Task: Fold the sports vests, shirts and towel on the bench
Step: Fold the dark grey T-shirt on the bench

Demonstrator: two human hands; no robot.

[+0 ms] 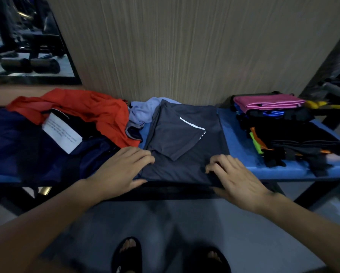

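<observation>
Left hand & right hand grip near hem of dark grey sports shirt; uneven lift may undo tucked sleeve

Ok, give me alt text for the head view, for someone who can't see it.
Both hands, left hand and right hand, grip the near edge of a half-folded dark grey shirt on a blue bench. An unfolded pile topped by an orange garment lies to the left; a folded stack topped by a pink towel sits to the right.

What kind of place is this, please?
Probably a gym: a mirror reflects exercise machines, and sports clothes lie on a blue padded bench, some already in a folded pile.
</observation>
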